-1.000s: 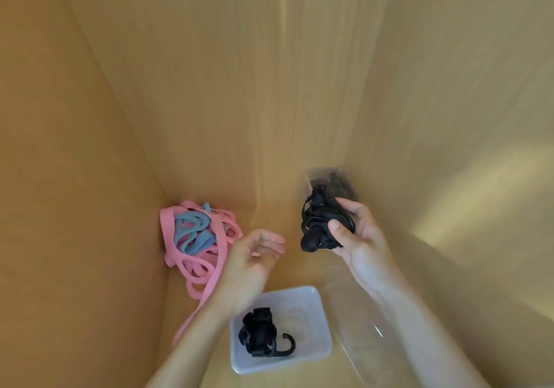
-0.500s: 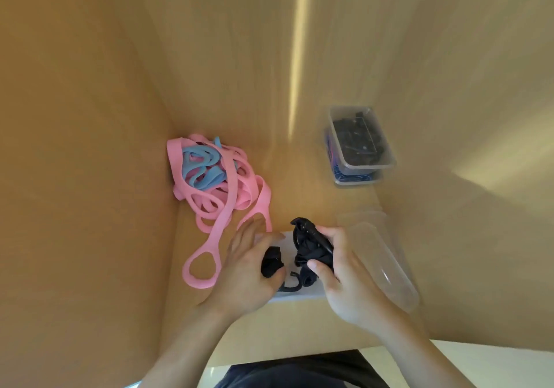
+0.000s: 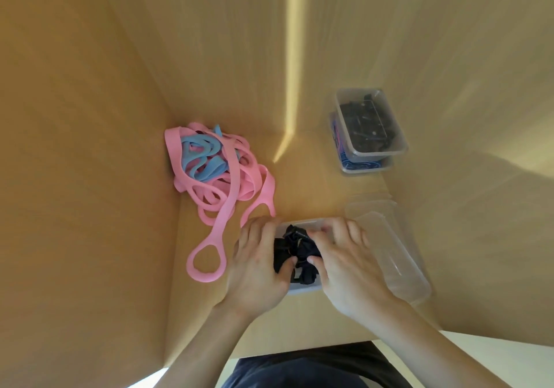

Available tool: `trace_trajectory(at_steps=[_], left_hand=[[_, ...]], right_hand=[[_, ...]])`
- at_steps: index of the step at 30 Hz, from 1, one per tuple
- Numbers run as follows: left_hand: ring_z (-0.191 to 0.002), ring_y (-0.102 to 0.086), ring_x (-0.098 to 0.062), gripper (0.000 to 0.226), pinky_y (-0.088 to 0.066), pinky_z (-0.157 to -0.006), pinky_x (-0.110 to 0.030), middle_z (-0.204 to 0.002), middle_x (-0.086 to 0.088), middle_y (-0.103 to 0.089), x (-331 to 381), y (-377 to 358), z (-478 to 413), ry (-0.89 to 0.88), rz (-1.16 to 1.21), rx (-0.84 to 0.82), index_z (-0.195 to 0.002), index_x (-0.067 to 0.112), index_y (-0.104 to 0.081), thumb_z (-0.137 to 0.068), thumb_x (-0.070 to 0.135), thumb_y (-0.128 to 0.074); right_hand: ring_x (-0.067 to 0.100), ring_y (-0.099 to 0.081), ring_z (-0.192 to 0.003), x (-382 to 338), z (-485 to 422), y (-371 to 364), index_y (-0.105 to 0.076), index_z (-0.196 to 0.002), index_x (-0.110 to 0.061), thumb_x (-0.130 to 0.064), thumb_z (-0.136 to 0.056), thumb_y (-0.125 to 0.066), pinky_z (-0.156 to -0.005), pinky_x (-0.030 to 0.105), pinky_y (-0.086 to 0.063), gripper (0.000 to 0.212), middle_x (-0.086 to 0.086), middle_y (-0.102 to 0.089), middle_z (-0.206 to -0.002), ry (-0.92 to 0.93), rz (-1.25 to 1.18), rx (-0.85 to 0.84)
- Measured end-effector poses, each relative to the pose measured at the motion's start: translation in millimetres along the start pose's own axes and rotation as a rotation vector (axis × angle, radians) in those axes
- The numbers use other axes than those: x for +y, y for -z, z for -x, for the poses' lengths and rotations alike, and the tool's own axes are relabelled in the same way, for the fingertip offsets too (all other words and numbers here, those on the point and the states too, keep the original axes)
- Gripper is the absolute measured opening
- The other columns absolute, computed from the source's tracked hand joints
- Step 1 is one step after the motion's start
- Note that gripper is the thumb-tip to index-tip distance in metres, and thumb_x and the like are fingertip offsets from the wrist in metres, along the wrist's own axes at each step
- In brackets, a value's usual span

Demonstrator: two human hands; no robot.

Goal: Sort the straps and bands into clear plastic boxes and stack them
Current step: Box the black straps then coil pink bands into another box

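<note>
A bundle of black straps is being pressed down into a clear plastic box that sits near the front edge of the wooden shelf. The left hand is laid over the box's left side, its thumb pushed against the straps and its fingers curved over the far rim, apparently to hold the box steady while the bundle is tucked in. The right hand is set over the right side in the same way, thumb pinching the dark fabric and fingers curled over the far edge; the bundle seems to be squeezed between both thumbs so that it sits below the rim and a lid or another box can be set on top.

Just to the right, empty clear containers are left lying within easy reach, probably for the next sort. Farther back on the right, two filled boxes are already stacked, the upper one holding dark pieces and the lower one something blue. The tangle of pink and blue bands is left unsorted in the back left corner, one pink loop trailing forward to just beside the left hand.
</note>
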State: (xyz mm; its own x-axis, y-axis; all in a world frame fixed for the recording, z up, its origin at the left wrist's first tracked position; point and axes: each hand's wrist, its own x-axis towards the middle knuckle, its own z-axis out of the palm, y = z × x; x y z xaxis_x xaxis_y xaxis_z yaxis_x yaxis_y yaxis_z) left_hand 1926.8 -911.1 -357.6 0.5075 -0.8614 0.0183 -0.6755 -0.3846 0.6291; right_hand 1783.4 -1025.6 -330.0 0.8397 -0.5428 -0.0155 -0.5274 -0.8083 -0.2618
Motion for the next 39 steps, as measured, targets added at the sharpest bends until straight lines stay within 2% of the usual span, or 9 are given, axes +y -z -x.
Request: trace_trajectory(at_steps=[5, 11, 18, 20, 23, 26, 29, 34, 39], left_hand=[[-0.14, -0.033, -0.024, 0.053, -0.04, -0.109, -0.048, -0.146, 0.0, -0.044, -3, -1, -2, -0.054, -0.063, -0.013, -0.131, 0.028, -0.055, -0.079, 0.036, -0.063], [-0.148, -0.026, -0.027, 0.069, -0.032, -0.114, -0.048, -0.155, -0.004, -0.038, -6, -2, -2, -0.117, -0.168, -0.085, -0.141, 0.034, -0.05, -0.078, 0.063, -0.057], [-0.149, -0.027, -0.032, 0.071, -0.029, -0.111, -0.062, -0.156, -0.005, -0.04, -3, -1, -4, -0.109, -0.341, -0.133, -0.137, 0.036, -0.058, -0.083, 0.079, -0.043], [-0.149, -0.025, -0.029, 0.074, -0.027, -0.114, -0.058, -0.157, -0.002, -0.039, -3, -1, -4, -0.08, -0.303, -0.132, -0.137, 0.038, -0.057, -0.081, 0.082, -0.041], [-0.146, -0.029, -0.026, 0.074, -0.028, -0.117, -0.053, -0.152, 0.0, -0.042, -1, -2, -4, -0.066, -0.244, -0.102, -0.136, 0.037, -0.059, -0.079, 0.081, -0.044], [-0.143, -0.034, -0.028, 0.073, -0.029, -0.115, -0.053, -0.148, -0.001, -0.047, 1, -3, -3, -0.076, -0.235, -0.07, -0.134, 0.035, -0.061, -0.078, 0.08, -0.046], [-0.147, -0.03, -0.028, 0.074, -0.024, -0.116, -0.057, -0.151, -0.001, -0.044, 1, -2, -3, -0.074, -0.278, -0.088, -0.137, 0.038, -0.057, -0.079, 0.081, -0.042], [-0.149, -0.025, -0.027, 0.075, -0.021, -0.119, -0.055, -0.154, -0.003, -0.041, 0, -2, -3, -0.069, -0.243, -0.097, -0.14, 0.038, -0.053, -0.078, 0.079, -0.044], [-0.15, -0.018, -0.021, 0.07, -0.021, -0.122, -0.048, -0.157, 0.001, -0.035, -4, -1, -1, -0.054, -0.085, -0.103, -0.142, 0.041, -0.048, -0.08, 0.073, -0.047]], right_hand=[[0.023, -0.046, -0.129, -7, -15, -9, -0.043, -0.147, -0.012, -0.022, -0.1, -0.05, -0.104, 0.031, -0.032, 0.048, 0.004, -0.049, -0.135, 0.036, 0.076, -0.14], [0.023, -0.055, -0.121, -8, -33, -6, -0.057, -0.13, -0.013, -0.023, -0.091, -0.064, -0.104, 0.027, -0.035, 0.041, 0.003, -0.062, -0.123, 0.003, 0.067, -0.16], [0.017, -0.061, -0.093, 3, -23, 16, -0.047, -0.122, -0.018, -0.021, -0.096, -0.064, -0.078, 0.032, -0.052, 0.03, -0.003, -0.063, -0.108, -0.097, -0.344, -0.096], [0.011, -0.06, -0.092, 22, -11, 23, -0.051, -0.123, -0.021, -0.016, -0.096, -0.061, -0.077, 0.026, -0.05, 0.029, -0.01, -0.062, -0.106, -0.205, -0.445, 0.072], [0.023, -0.058, -0.086, 64, 2, 29, -0.061, -0.114, -0.012, -0.001, -0.087, -0.058, -0.07, 0.027, -0.04, 0.03, 0.002, -0.063, -0.101, -0.453, -0.226, 0.231], [0.033, -0.058, -0.102, 87, 5, 24, -0.061, -0.108, -0.004, -0.006, -0.087, -0.055, -0.08, 0.036, -0.045, 0.022, 0.012, -0.057, -0.112, -0.637, 0.027, 0.016], [0.028, -0.059, -0.11, 85, 4, 12, -0.059, -0.111, -0.006, -0.009, -0.089, -0.057, -0.088, 0.033, -0.048, 0.023, 0.01, -0.058, -0.118, -0.655, 0.116, -0.086], [0.024, -0.063, -0.111, 86, 1, 6, -0.053, -0.123, -0.007, -0.007, -0.086, -0.062, -0.086, 0.03, -0.051, 0.037, 0.008, -0.061, -0.12, -0.698, 0.12, -0.027], [0.028, -0.066, -0.107, 85, 0, 10, -0.06, -0.114, -0.009, -0.012, -0.09, -0.063, -0.081, 0.035, -0.054, 0.025, 0.01, -0.064, -0.115, -0.709, 0.096, -0.054]])
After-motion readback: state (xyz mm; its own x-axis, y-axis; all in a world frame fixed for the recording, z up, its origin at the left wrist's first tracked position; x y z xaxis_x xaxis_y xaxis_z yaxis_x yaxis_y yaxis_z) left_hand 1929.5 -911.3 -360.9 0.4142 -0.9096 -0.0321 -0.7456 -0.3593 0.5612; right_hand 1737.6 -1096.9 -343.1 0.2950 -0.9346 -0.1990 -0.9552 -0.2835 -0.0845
